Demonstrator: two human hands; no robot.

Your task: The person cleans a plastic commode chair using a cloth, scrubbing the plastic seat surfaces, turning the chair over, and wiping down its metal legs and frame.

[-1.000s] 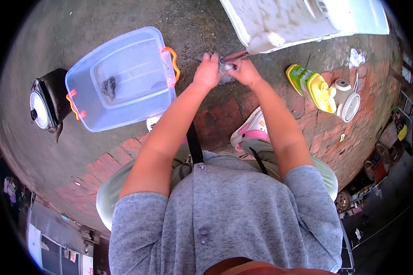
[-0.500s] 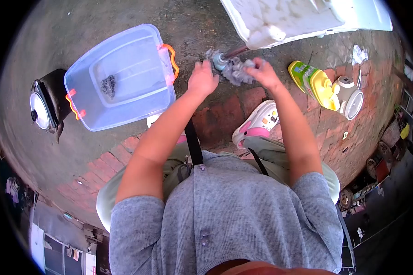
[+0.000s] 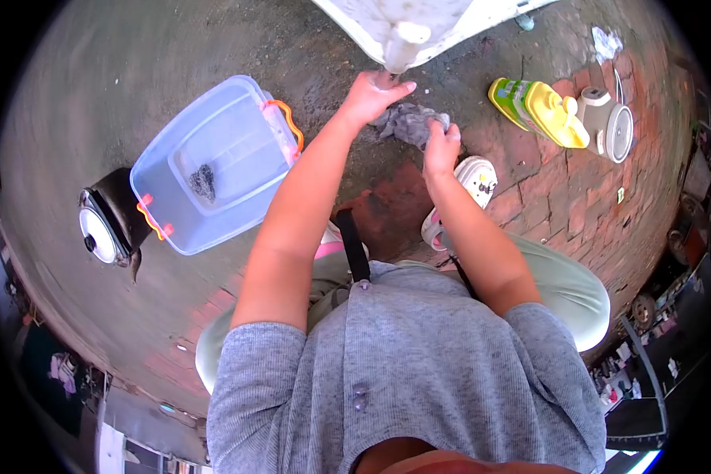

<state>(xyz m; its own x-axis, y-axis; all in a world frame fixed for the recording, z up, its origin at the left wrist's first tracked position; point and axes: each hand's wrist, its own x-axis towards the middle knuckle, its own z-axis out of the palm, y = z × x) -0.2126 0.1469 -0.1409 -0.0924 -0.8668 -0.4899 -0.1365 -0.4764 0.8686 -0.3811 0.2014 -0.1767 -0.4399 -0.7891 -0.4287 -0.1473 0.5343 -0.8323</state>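
At the top centre of the head view, a white plastic panel (image 3: 363,20) carries a pale, stubby cylinder (image 3: 404,46), and the person's left hand (image 3: 366,100) is at its lower end, fingers bent and thumb out; whether they clamp onto anything cannot be told. A crumpled grey wet-looking cloth (image 3: 407,122) lies just right of that hand, one end pinched by the right hand (image 3: 442,148). Work here seems under way, the cloth not yet put down; how much is finished cannot be judged. Close below the right hand, a white-and-pink clog (image 3: 475,180) crowds the space. Left of centre sits a clear plastic tub with orange handles (image 3: 241,150), holding a dark mesh wad (image 3: 202,182); upper right, a yellow plastic bottle with green label (image 3: 557,118).
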